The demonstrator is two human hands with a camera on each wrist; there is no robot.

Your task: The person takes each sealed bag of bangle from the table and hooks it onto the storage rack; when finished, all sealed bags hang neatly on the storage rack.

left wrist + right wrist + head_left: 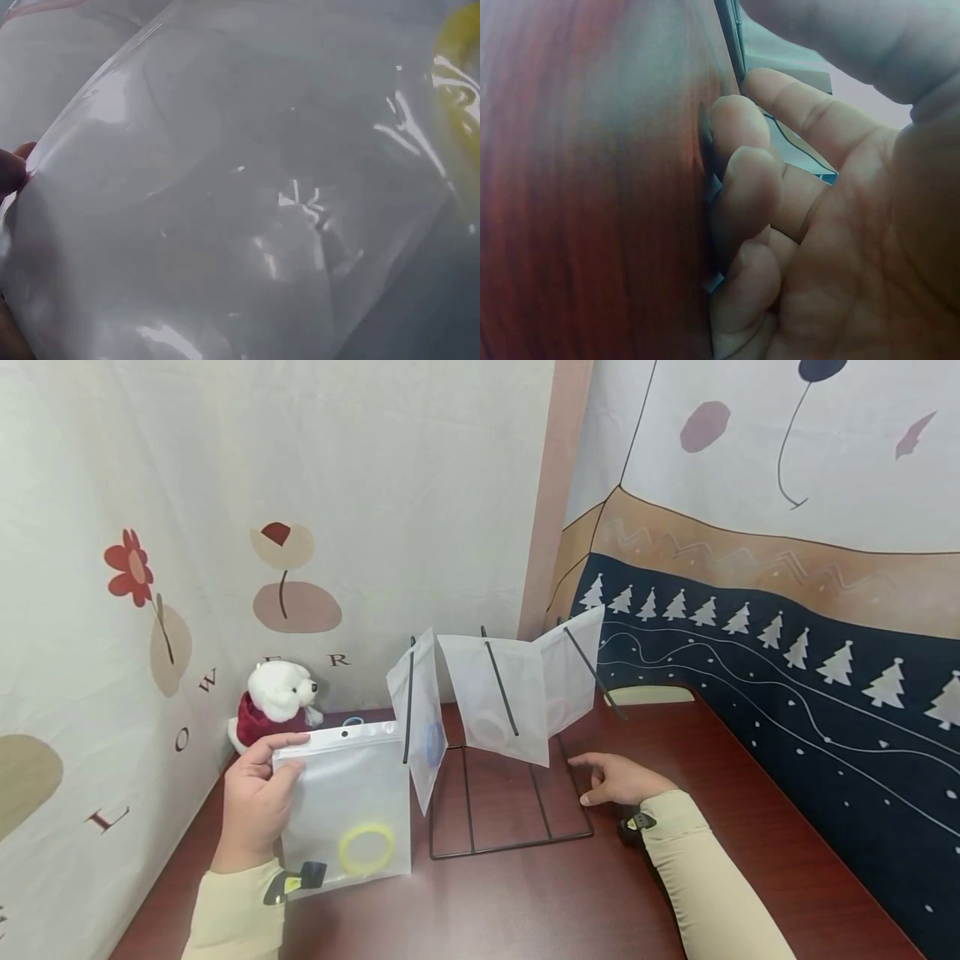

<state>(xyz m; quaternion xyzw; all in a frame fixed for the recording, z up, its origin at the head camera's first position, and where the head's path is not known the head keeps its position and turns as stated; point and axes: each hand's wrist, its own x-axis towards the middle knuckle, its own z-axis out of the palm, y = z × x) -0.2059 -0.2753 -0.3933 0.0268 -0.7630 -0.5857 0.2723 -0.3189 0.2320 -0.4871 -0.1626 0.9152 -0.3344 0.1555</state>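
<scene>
In the head view my left hand [258,797] pinches the upper left corner of a frosted zip bag [337,810] between thumb and fingers. A yellow ring [367,848] shows through its lower part, and a small hole sits in its top strip. The bag fills the left wrist view, with the yellow ring [457,82] at its right edge. My right hand [618,779] rests low at the right side of a black wire rack [510,843], index fingertip at the base wire, thumb apart. In the right wrist view its other fingers [746,187] bend loosely against the tabletop.
Three frosted bags hang on the rack's prongs: a left bag [420,693] with a blue ring, a middle bag [498,693] and a right bag [573,668]. A white plush bear [281,693] sits behind my left hand. Printed curtains [420,485] border the reddish-brown table [525,910].
</scene>
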